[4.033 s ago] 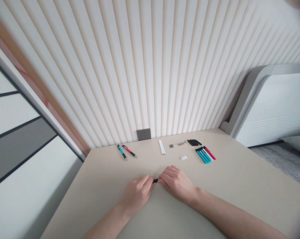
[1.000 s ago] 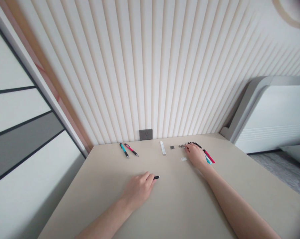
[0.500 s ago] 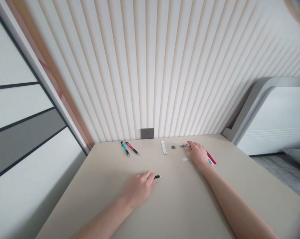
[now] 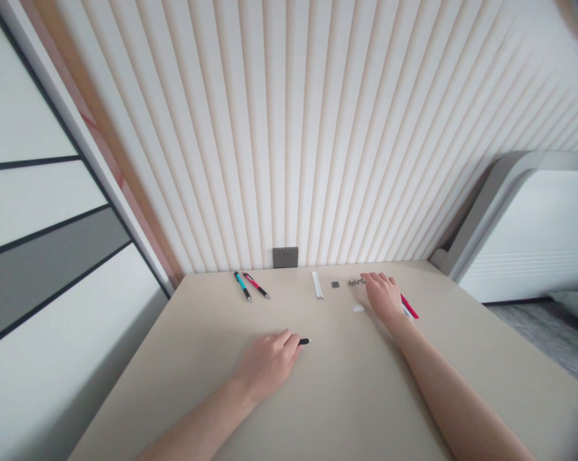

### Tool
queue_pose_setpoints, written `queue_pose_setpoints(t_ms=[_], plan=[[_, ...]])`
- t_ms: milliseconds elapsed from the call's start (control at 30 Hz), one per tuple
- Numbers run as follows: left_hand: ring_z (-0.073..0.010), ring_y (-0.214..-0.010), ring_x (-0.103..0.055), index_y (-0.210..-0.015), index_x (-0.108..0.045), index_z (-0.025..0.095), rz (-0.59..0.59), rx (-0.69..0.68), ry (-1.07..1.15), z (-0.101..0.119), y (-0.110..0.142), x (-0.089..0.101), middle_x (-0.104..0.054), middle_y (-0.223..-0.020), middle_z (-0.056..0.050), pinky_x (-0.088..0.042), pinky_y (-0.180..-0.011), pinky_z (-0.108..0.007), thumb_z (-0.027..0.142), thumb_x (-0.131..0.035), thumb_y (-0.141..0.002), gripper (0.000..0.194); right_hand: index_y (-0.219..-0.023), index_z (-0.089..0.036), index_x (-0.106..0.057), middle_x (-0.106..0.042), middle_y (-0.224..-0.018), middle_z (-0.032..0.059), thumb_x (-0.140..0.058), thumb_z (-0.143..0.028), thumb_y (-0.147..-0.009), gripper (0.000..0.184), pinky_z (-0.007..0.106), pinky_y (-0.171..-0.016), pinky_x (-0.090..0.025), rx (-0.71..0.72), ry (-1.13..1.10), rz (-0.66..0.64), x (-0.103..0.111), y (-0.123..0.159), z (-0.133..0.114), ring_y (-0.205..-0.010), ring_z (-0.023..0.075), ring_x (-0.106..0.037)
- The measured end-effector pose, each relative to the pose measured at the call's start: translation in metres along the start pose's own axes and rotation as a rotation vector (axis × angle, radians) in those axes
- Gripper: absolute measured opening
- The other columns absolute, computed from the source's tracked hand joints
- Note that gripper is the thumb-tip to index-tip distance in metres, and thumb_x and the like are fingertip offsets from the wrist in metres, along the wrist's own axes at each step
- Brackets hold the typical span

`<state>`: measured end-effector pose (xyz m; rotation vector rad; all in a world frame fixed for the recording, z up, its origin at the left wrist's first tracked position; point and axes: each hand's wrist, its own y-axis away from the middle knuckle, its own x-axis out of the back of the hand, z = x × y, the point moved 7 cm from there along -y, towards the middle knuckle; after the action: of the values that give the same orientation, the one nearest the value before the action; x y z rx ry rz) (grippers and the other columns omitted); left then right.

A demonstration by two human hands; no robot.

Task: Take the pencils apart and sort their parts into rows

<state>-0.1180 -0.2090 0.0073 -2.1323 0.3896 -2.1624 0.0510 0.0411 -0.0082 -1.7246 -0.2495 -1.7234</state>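
My left hand (image 4: 273,358) is closed around a black pen part (image 4: 305,342); its pale tip points right, and the rest is hidden in my fingers. Farther right, my right hand (image 4: 383,296) bends its fingers together at a row of small grey springs (image 4: 354,282). Whatever sits between those fingertips is too small to make out. Close by lie a small white piece group (image 4: 358,308) and a dark cluster of tiny parts (image 4: 335,285). Red pen barrels (image 4: 409,307) show partly behind my right hand, with white and blue ones beside them.
Slim white tubes (image 4: 317,285) rest near the back of the beige table (image 4: 212,384). To their left are a teal pen (image 4: 243,287) and a red pen (image 4: 256,285). A ribbed wall with a dark socket (image 4: 285,257) borders the back edge.
The view has shifted slightly. My right hand has drawn up a little at the springs, its fingers more bent. The left hand keeps its hold on the pen part.
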Motion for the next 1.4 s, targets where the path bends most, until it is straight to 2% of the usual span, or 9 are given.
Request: queue_pose_setpoints(t_ms=[467, 600, 667, 767, 900, 1000, 1167, 1300, 1400], plan=[[-0.0185, -0.066, -0.066, -0.095, -0.063, 0.020, 0.001, 0.005, 0.004, -0.001, 0.001, -0.003, -0.066, -0.082, -0.001, -0.046, -0.055, -0.027, 0.024, -0.047, -0.099, 0.017, -0.119, -0.019, -0.062, -0.070, -0.107, 0.0097, -0.042, -0.005, -0.093, 0.035, 0.036, -0.081, -0.032, 0.054, 0.012, 0.066, 0.000, 0.001, -0.002, -0.100, 0.0252, -0.059], [-0.0190, -0.067, -0.066, -0.096, -0.062, 0.020, 0.000, 0.010, 0.002, -0.001, 0.001, -0.003, -0.066, -0.083, -0.001, -0.046, -0.055, -0.028, 0.024, -0.047, -0.099, 0.017, -0.117, -0.017, -0.063, -0.070, -0.106, 0.0111, -0.043, -0.008, -0.094, 0.032, 0.038, -0.082, -0.034, 0.044, -0.062, 0.159, 0.015, 0.001, -0.006, -0.099, 0.0261, -0.060], [-0.0189, -0.067, -0.066, -0.096, -0.062, 0.020, 0.003, 0.011, -0.002, -0.001, 0.001, -0.003, -0.066, -0.084, -0.001, -0.046, -0.055, -0.028, 0.025, -0.047, -0.099, 0.016, -0.116, -0.017, -0.064, -0.070, -0.106, 0.0111, -0.043, -0.011, -0.096, 0.030, 0.039, -0.084, -0.036, 0.074, -0.162, 0.231, 0.029, 0.010, -0.021, -0.099, 0.0265, -0.060], [-0.0187, -0.067, -0.066, -0.095, -0.062, 0.020, 0.017, 0.026, -0.005, -0.003, 0.001, -0.003, -0.066, -0.082, -0.001, -0.047, -0.056, -0.028, 0.026, -0.048, -0.099, 0.015, -0.112, -0.018, -0.065, -0.070, -0.106, 0.0102, -0.042, -0.017, -0.098, 0.027, 0.039, -0.085, -0.039, 0.221, -0.404, 0.270, 0.052, 0.038, -0.067, -0.099, 0.0250, -0.060], [-0.0193, -0.070, -0.065, -0.094, -0.061, 0.020, 0.032, 0.017, -0.009, -0.003, 0.001, -0.004, -0.065, -0.082, -0.001, -0.047, -0.057, -0.029, 0.023, -0.049, -0.098, 0.014, -0.118, -0.021, -0.062, -0.068, -0.109, 0.0087, -0.046, -0.023, -0.099, 0.025, 0.037, -0.085, -0.043, 0.411, -0.683, 0.102, 0.071, 0.083, -0.138, -0.099, 0.0230, -0.059], [-0.0198, -0.073, -0.064, -0.092, -0.061, 0.020, 0.075, -0.013, 0.010, -0.001, 0.001, -0.002, -0.063, -0.082, -0.002, -0.049, -0.061, -0.031, 0.023, -0.049, -0.099, 0.014, -0.108, -0.022, -0.064, -0.068, -0.101, 0.0067, -0.044, -0.024, -0.100, 0.021, 0.036, -0.083, -0.045, 0.453, -0.750, -0.018, 0.073, 0.097, -0.163, -0.094, 0.0215, -0.059], [-0.0219, -0.085, -0.062, -0.113, -0.058, 0.016, 0.201, -0.043, 0.014, -0.001, 0.001, 0.006, -0.064, -0.089, -0.004, -0.049, -0.075, -0.037, 0.016, -0.053, -0.095, 0.018, -0.096, -0.021, -0.064, -0.067, -0.085, 0.0057, -0.039, -0.022, -0.102, 0.025, 0.035, -0.080, -0.045, 0.433, -0.808, -0.044, 0.061, 0.088, -0.149, -0.084, 0.0204, -0.058], [-0.0203, -0.077, -0.060, -0.099, -0.060, 0.019, 0.205, -0.011, -0.007, -0.007, 0.000, 0.006, -0.061, -0.082, -0.001, -0.047, -0.071, -0.035, 0.013, -0.053, -0.095, 0.010, -0.104, -0.020, -0.062, -0.067, -0.095, 0.0066, -0.044, -0.023, -0.100, 0.019, 0.034, -0.083, -0.045, 0.379, -0.904, -0.030, 0.060, 0.081, -0.130, -0.090, 0.0202, -0.059], [-0.0200, -0.079, -0.059, -0.100, -0.060, 0.018, 0.193, -0.053, -0.010, -0.005, 0.001, 0.007, -0.062, -0.084, -0.001, -0.046, -0.072, -0.035, 0.013, -0.053, -0.096, 0.010, -0.108, -0.022, -0.062, -0.068, -0.098, 0.0056, -0.045, -0.025, -0.100, 0.020, 0.035, -0.083, -0.043, 0.438, -0.882, -0.067, 0.066, 0.082, -0.134, -0.092, 0.0202, -0.059]])
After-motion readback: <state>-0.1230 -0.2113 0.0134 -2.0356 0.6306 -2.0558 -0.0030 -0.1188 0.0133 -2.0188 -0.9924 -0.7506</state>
